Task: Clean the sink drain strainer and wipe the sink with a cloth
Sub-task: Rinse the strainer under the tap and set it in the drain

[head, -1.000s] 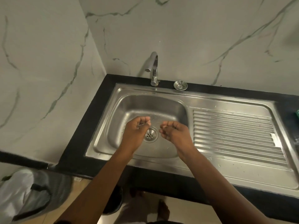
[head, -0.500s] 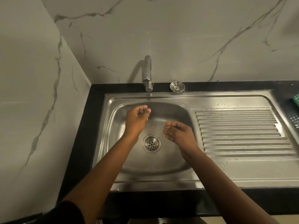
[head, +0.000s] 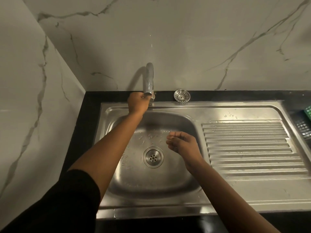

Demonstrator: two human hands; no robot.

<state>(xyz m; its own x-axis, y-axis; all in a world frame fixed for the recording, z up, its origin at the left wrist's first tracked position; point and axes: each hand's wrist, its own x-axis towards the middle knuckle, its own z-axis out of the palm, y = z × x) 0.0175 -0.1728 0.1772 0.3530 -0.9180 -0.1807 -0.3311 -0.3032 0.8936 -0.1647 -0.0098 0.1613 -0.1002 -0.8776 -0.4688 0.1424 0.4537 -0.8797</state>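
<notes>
A steel sink [head: 235,195] is set in a black counter, its basin wet with drops. The drain [head: 153,158] sits in the basin floor. The round metal strainer [head: 182,96] lies on the counter behind the sink, right of the tap [head: 149,78]. My left hand [head: 138,103] reaches to the base of the tap, fingers curled at its handle, which the hand mostly hides. My right hand [head: 182,143] hovers over the basin, right of the drain, fingers loosely curled and holding nothing. No cloth is in view.
A ribbed draining board [head: 249,147] fills the sink's right half. A green and dark object [head: 305,121] lies at the right edge of the counter. Marble walls [head: 185,39] close off the back and left.
My left hand moved from above the basin up to the tap's base. My right hand stayed over the basin. The view drew closer.
</notes>
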